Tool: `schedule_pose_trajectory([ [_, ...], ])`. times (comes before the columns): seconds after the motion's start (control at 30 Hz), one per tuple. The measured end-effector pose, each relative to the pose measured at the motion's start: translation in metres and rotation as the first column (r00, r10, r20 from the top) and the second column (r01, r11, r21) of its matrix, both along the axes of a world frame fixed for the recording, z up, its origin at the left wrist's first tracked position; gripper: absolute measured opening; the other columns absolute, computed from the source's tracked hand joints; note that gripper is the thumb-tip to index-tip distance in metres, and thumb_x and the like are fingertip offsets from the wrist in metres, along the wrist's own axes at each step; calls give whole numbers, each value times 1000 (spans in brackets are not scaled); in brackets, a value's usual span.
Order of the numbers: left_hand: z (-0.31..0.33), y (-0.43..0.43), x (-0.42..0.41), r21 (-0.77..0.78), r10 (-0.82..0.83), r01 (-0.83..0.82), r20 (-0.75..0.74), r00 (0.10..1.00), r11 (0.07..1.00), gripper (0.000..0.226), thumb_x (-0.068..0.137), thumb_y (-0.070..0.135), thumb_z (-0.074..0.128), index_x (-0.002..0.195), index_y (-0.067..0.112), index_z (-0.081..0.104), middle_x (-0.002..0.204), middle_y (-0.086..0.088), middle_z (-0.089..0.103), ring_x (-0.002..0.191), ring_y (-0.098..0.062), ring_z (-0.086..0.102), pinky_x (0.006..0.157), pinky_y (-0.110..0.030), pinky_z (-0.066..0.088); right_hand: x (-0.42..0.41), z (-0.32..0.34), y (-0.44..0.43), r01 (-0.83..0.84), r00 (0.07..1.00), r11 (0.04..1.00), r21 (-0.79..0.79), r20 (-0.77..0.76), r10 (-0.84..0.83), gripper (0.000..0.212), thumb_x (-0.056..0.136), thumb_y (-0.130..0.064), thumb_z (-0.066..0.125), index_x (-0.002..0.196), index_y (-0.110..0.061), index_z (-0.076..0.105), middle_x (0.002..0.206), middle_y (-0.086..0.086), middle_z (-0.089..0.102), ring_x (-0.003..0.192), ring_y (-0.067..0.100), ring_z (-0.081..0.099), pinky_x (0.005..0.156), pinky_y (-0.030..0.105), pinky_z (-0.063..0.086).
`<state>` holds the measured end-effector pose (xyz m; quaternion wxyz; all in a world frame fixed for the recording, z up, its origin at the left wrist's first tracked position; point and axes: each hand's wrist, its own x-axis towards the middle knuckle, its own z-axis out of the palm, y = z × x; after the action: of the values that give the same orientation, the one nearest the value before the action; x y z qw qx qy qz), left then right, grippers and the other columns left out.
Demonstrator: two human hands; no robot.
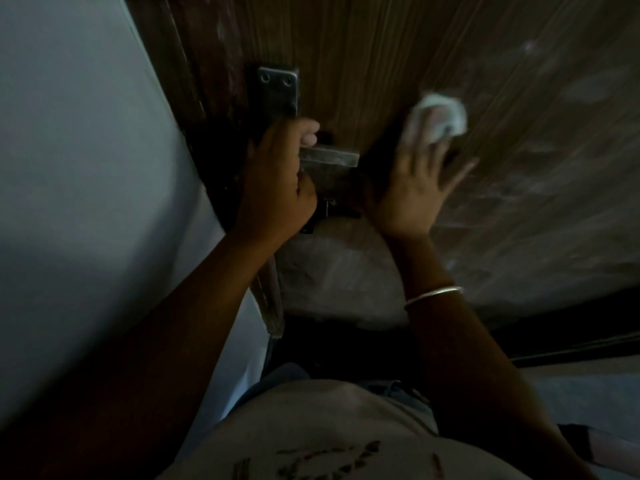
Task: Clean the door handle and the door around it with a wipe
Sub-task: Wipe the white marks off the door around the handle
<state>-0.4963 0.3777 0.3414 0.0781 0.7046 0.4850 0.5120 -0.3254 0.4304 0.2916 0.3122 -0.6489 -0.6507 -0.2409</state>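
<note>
Pressing a crumpled white wipe (437, 116) flat to the wooden door (398, 46), the right hand (417, 183) has its fingers spread wide, the wad pinned under the fingertips just right of the metal lever handle (329, 157). The left hand (277, 178) is curled closed around the lever's near end. Soft and light, the wipe likely bunches easily; a palm-flat hold suits the panel, while a wrap-around pinch would suit the stiff, smooth lever.

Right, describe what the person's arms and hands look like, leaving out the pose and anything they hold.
Both forearms are bare, with no sleeves reaching into view and no gloves on either hand. The left hand shows no rings or watch. The right hand is blurred, so rings cannot be ruled out; a thin silver bangle circles that wrist.
</note>
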Motion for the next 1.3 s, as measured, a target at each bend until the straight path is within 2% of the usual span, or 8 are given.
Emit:
schedule_pose_trajectory([
  [0.07, -1, 1, 1, 5, -1, 1, 11, 1000, 1000, 48, 69, -5, 43, 115, 4, 49, 109, -1, 50, 107, -20, 54, 95, -51, 45, 0, 6, 4, 83, 990, 996, 23, -117, -79, 95, 74, -59, 60, 143, -5, 23, 149, 23, 28, 135, 44, 22, 103, 68, 2],
  [0.27, 0, 2, 4, 6, 44, -44, 15, 999, 999, 47, 69, -1, 45, 114, 8, 51, 111, 0, 51, 107, -11, 50, 95, -34, 47, -27, -13, -15, -370, 832, 911, -184, 370, 413, 64, 80, -40, 63, 137, -18, 45, 140, 3, 49, 136, 30, 34, 105, 64, 0],
  [0.4, -4, 3, 1, -3, 14, -14, 25, 1000, 1000, 49, 69, -6, 46, 115, 10, 49, 112, 2, 47, 110, -12, 49, 95, -21, 41, 17, 20, 0, -33, 999, 999, 21, 26, 33, 83, 80, -53, 59, 144, -10, 28, 150, 17, 31, 137, 42, 23, 102, 67, -3],
  [0.5, -1, 2, 1, -14, 42, -41, 65, 997, 999, 49, 69, -8, 46, 115, 8, 50, 109, 3, 49, 107, -9, 50, 92, -8, 38, 22, 36, 8, 45, 992, 997, 63, -124, -37, 100, 73, -65, 55, 142, 1, 24, 148, 26, 27, 135, 50, 17, 105, 66, -2],
  [0.67, 0, -2, -4, 42, 121, -131, 190, 974, 991, 37, 74, -8, 47, 109, 2, 55, 105, -6, 56, 102, -18, 57, 93, -24, 48, -41, -19, -16, -348, 856, 897, -273, 296, 423, 79, 78, -52, 55, 143, -15, 31, 151, 9, 31, 138, 36, 25, 107, 61, -4],
  [0.9, -4, -1, -13, 10, 198, -209, 285, 938, 978, 34, 74, -8, 47, 105, 4, 55, 105, -17, 60, 102, -27, 58, 92, -40, 49, -55, -39, -12, -395, 802, 857, -331, 330, 497, 77, 82, -44, 57, 143, -7, 28, 150, 11, 31, 137, 33, 30, 114, 47, 10],
  [1.1, -10, 3, -16, 29, 187, -200, 248, 951, 979, 38, 70, -11, 46, 105, 1, 54, 107, -18, 59, 104, -27, 57, 94, -30, 47, -29, -29, -26, -466, 869, 877, -119, 124, 479, 40, 88, -12, 54, 127, -2, 54, 133, 17, 54, 124, 38, 48, 99, 47, 45],
  [1.3, -18, 8, -17, 83, 179, -210, 287, 941, 974, 39, 72, -9, 43, 107, 2, 53, 110, -13, 57, 108, -25, 56, 95, -24, 43, 4, 29, -29, -333, 847, 915, 229, -354, 396, 2, 80, 2, 64, 80, 4, 63, 80, 22, 64, 74, 35, 61, 69, 28, 41],
])
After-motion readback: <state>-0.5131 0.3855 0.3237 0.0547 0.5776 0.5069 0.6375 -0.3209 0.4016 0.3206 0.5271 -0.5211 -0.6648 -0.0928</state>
